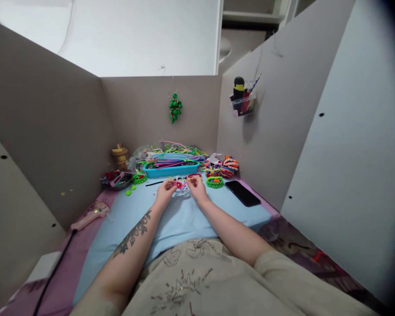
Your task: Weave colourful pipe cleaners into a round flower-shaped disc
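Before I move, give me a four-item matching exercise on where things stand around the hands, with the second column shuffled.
Things:
1. Pink flower piece
2. Glue gun
3. Black phone
4. Blue tray

Places and states:
A. Piled with colourful strands
B. Lying to the right of the right hand
C. At the fingertips of the left hand
D. On the mauve cloth, far left

Pairs: 1-C, 2-D, 3-B, 4-A

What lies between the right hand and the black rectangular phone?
In the head view, a round, fuzzy green piece with orange bits sits toward the far side between the right hand and phone; nearer, only bare light-blue cloth shows.
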`<state>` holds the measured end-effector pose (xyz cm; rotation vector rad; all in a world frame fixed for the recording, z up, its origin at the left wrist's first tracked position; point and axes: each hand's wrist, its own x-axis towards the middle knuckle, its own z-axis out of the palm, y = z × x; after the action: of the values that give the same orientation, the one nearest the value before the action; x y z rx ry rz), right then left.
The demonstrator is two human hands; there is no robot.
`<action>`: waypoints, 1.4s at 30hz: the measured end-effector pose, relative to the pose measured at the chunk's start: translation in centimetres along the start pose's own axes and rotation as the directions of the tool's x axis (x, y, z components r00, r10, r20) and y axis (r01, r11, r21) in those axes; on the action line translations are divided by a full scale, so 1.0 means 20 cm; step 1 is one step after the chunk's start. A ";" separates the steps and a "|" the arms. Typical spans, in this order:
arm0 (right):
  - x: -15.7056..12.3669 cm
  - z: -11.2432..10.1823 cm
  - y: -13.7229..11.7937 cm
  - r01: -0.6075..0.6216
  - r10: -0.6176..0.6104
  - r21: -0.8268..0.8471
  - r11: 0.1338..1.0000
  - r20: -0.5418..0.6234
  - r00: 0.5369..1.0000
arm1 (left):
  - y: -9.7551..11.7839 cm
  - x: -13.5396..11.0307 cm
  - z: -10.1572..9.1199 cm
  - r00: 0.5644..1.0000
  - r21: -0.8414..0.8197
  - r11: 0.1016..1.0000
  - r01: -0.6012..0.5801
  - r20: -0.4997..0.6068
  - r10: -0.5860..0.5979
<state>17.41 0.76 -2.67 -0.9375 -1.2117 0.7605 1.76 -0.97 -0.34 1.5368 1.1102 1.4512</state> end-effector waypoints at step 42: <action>-0.06 0.04 0.00 0.049 -0.051 0.016 0.999 0.337 0.940 | 0.00 0.02 -0.02 0.980 -0.078 0.978 0.191 -0.034 -0.194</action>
<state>16.38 -0.11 -3.11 -0.7853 -1.5250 0.9101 1.35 -0.65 -0.08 1.3140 1.1817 1.3819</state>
